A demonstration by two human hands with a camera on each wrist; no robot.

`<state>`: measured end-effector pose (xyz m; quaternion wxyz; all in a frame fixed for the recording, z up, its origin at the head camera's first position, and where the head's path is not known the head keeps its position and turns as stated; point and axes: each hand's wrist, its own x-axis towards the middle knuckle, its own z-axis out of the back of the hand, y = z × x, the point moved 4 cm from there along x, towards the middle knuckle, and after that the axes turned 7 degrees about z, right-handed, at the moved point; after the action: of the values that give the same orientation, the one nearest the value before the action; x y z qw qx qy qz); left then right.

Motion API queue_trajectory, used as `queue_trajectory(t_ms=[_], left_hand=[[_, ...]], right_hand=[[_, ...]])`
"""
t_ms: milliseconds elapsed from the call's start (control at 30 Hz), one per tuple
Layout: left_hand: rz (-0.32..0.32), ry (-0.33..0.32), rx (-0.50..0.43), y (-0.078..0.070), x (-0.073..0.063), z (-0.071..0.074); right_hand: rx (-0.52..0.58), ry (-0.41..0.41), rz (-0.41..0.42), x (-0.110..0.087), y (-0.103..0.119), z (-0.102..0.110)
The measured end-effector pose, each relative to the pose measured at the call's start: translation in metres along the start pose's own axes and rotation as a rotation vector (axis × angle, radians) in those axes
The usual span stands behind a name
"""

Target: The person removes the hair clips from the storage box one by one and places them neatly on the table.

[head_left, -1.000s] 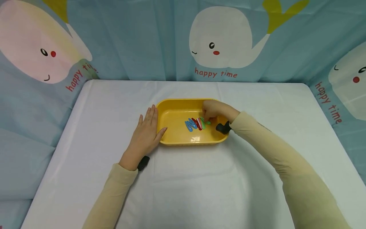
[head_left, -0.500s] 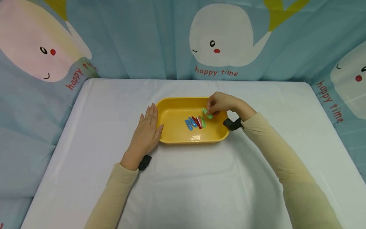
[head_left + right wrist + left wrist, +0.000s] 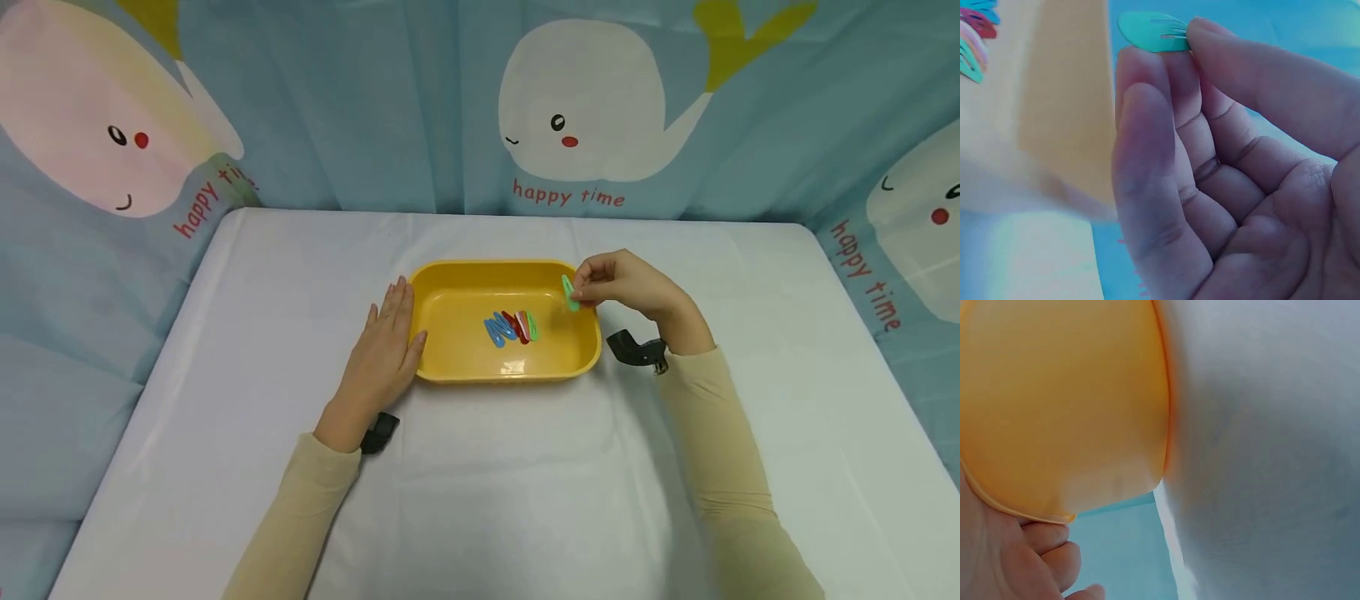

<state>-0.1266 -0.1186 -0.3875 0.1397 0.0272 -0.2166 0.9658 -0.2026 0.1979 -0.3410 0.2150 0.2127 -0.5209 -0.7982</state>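
A green snap hair clip (image 3: 1147, 31) is pinched between the thumb and fingers of my right hand (image 3: 633, 287), raised over the right end of a yellow tray (image 3: 457, 362). In the tray lies a row of several more clips: blue clips (image 3: 495, 332), red and pale ones beside them, and another green clip (image 3: 532, 326) at the row's right end. My left hand (image 3: 378, 354) rests flat along the tray's left rim, its fingers straight and the thumb by the near corner. The left wrist view has the tray wall close up, with part of that hand below.
The tray stands on a table (image 3: 487, 492) with a white cloth. Behind and at both sides hangs a blue curtain (image 3: 375, 108) with whale prints. A black wrist camera (image 3: 636, 350) sits by the tray's right end, another (image 3: 380, 433) under the left wrist.
My right hand has lifted a green hair clip from the right end of the row and carried it right to the tray's rim. The left hand stays by the left rim.
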Motion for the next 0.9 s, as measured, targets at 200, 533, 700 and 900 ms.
queue_trajectory(t_ms=[200, 533, 700, 900], left_hand=[[-0.007, -0.011, 0.0, 0.002, -0.001, -0.003], [-0.008, -0.003, -0.005, 0.003, -0.003, -0.002], [-0.009, -0.004, -0.005, 0.003, -0.003, -0.004], [-0.022, -0.009, -0.014, 0.002, -0.001, -0.003]], right_hand=[[0.077, -0.096, 0.038, -0.02, -0.013, 0.007], [0.192, -0.238, 0.043, -0.032, -0.041, 0.024], [0.287, -0.257, -0.018, -0.032, -0.06, 0.03], [0.248, -0.259, -0.119, -0.03, -0.08, 0.031]])
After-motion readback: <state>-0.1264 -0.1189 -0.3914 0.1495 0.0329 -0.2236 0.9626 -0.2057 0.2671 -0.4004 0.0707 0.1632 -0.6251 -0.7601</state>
